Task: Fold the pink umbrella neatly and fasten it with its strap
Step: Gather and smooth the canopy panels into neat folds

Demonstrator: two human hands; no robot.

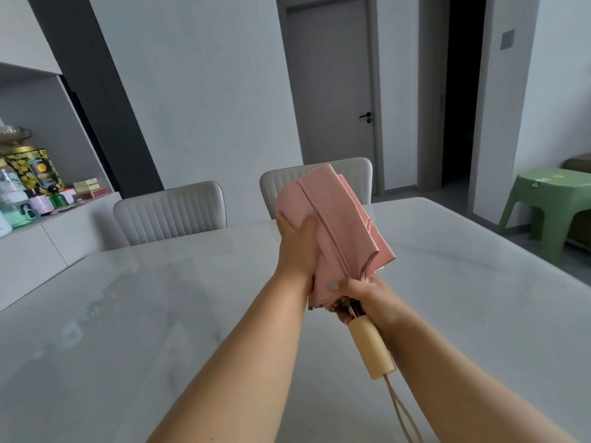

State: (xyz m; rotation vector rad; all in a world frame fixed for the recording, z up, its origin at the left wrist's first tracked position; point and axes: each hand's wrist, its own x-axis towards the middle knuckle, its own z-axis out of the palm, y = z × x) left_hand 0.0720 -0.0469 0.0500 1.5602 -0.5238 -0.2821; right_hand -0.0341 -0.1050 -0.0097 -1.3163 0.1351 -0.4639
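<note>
One pink umbrella [339,231], its canopy gathered in flat folds, is held in the air above the white bench [128,314], tip toward 11 o'clock and cream handle [371,350] toward 5 o'clock. The left hand [299,244] wraps the folds at mid-length, fingers curled around the fabric. The right hand [367,297] clenches the canopy's base just above the handle. Both forearms reach forward. Two grey chairs [169,212] stand at 12 o'clock, one green stool [550,206] at 2 o'clock.
</note>
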